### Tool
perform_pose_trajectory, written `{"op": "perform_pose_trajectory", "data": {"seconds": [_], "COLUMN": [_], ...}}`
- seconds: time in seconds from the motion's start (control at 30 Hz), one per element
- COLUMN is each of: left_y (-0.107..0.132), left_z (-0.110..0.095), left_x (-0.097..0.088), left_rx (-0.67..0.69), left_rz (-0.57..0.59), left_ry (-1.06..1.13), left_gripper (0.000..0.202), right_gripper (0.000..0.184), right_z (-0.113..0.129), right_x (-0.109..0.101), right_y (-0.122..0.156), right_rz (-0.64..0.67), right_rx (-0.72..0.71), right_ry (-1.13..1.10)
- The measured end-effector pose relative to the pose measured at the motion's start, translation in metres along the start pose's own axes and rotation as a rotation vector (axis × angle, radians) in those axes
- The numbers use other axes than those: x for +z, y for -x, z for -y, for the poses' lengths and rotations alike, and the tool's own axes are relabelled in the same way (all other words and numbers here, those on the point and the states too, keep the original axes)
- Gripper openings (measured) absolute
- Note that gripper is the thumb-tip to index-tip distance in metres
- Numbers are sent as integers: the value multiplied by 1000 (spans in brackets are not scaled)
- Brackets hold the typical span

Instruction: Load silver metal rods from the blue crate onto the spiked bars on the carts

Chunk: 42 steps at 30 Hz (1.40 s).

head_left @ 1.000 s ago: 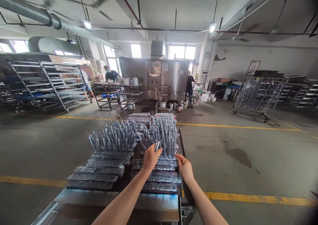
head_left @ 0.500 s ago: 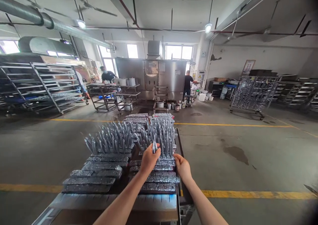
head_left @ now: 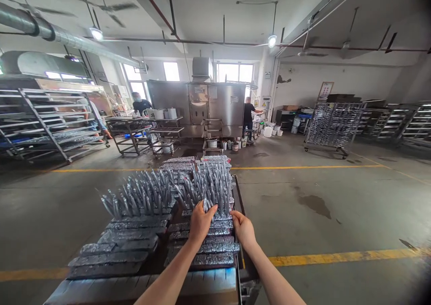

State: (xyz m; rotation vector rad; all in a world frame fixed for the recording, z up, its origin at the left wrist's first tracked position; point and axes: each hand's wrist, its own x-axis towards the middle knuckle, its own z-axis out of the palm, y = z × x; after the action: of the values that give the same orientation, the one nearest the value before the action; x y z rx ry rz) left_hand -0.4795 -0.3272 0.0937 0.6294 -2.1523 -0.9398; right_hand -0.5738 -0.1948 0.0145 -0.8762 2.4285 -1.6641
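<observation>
Left hand (head_left: 201, 222) curled round silver piece (head_left: 205, 205); right hand (head_left: 244, 228) seemingly touching bar (head_left: 223, 216).

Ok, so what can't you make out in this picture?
All in the head view:
How many silvery pieces the left hand holds: hidden in its grip.
Whether the right hand grips anything: hidden by the hand itself.
Wording on the wall sign: too small.
The cart's lower part: cut off by the bottom edge.

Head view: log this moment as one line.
left hand: gripping slender silvery pieces | right hand: at right ends of flat silvery strips
</observation>
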Motion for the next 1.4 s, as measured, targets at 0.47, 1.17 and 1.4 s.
{"op": "perform_pose_trajectory", "data": {"seconds": [0.47, 1.17, 1.4], "left_y": [-18, -11, 84], "left_z": [-33, -66, -27], "left_x": [-29, -57, -80], "left_rx": [27, -377, -1069], "left_rz": [179, -33, 156], "left_ry": [37, 829, 1755], "left_gripper": [22, 23, 5], "right_gripper": [34, 26, 21], "right_z": [2, 41, 55], "right_x": [0, -15, -7], "right_y": [3, 0, -3], "right_rz": [-19, -67, 12], "right_rx": [-3, -58, -41], "right_ry": [42, 286, 328]}}
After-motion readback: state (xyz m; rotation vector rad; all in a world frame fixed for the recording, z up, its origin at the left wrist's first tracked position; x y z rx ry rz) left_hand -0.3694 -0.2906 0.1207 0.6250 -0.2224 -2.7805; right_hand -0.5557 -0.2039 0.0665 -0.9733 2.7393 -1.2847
